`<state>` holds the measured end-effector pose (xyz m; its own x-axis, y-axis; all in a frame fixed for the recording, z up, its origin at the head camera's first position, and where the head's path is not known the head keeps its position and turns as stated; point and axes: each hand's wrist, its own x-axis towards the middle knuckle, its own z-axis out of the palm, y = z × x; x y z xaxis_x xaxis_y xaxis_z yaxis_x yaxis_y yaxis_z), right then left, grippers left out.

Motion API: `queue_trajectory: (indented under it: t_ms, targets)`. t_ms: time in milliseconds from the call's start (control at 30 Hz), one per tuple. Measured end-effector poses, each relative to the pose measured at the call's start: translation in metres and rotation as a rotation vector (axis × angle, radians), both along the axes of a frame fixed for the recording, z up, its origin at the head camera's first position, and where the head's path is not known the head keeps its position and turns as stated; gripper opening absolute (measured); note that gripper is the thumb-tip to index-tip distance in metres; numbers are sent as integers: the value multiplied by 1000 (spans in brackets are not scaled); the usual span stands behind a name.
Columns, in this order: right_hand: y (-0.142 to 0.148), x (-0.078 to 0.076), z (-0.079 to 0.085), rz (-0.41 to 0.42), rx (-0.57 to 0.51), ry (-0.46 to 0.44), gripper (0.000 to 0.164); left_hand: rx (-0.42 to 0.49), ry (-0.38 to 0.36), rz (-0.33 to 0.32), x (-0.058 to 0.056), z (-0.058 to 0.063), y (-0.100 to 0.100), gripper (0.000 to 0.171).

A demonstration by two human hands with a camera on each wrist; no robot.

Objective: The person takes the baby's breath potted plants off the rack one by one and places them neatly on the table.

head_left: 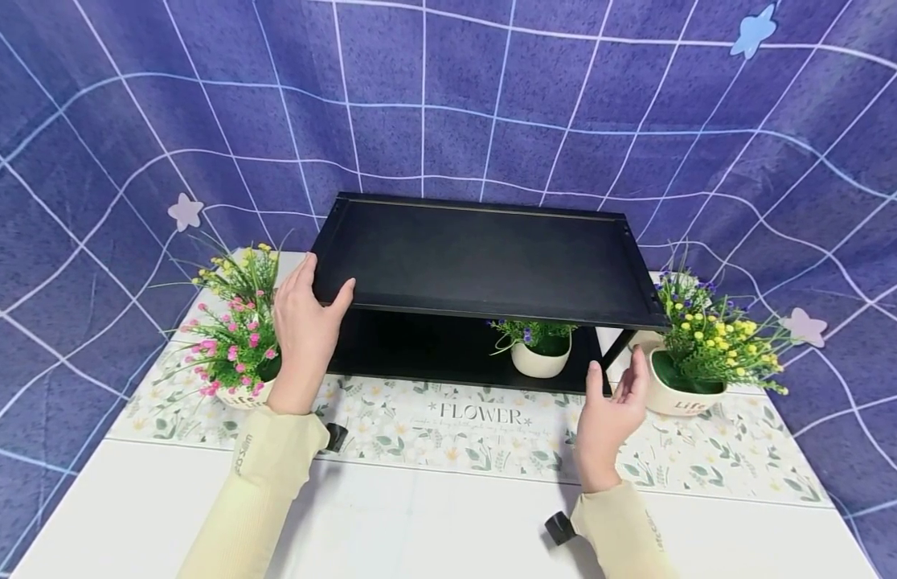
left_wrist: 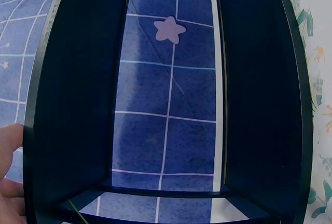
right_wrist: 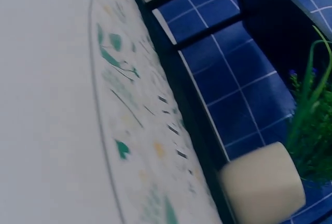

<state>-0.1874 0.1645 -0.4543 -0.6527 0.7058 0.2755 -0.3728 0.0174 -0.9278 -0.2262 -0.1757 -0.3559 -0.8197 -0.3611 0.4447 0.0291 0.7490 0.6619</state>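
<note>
A black two-tier shelf (head_left: 477, 257) stands on the floral runner. My left hand (head_left: 304, 322) rests on the front left corner of its top board, thumb spread from the fingers; the left wrist view shows fingers (left_wrist: 10, 167) on the board's upper side. On the lower tier, toward the right, sits a cream pot (head_left: 541, 359) with a blue-flowered plant, also a cream pot (right_wrist: 264, 185) in the right wrist view. My right hand (head_left: 611, 418) holds nothing, fingers apart, before the shelf's front right corner. It is out of the right wrist view.
Left of the shelf are potted plants with pink flowers (head_left: 231, 342) and yellow flowers (head_left: 242, 273). At the right stands a yellow-flowered pot (head_left: 683, 390), with purple flowers (head_left: 683, 293) behind. The floral runner (head_left: 434, 438) covers the white table's far part. A blue grid curtain (head_left: 448, 121) hangs behind.
</note>
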Motion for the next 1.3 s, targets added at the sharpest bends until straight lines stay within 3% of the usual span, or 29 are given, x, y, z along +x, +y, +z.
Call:
queue_trajectory:
  t_ms: [167,367,667,1000,1300]
  targets:
    - [-11,-3,-7,10,18,-51,62,2,-3,-2,0,0,1,65]
    - [-24,-9,-16,68,-39,-81,67,7,-20,2,0,0,0,64]
    - [-43,-17,-26,160,48,-301,84,6,2,7,-1,-2,-1,65]
    - [-58,-25,-26,126,64,-343,86,12,23,5,-1,-2,0,63]
    - [-62,-34,-29,17,130,-392,90,14,27,2,-1,-4,-1,64]
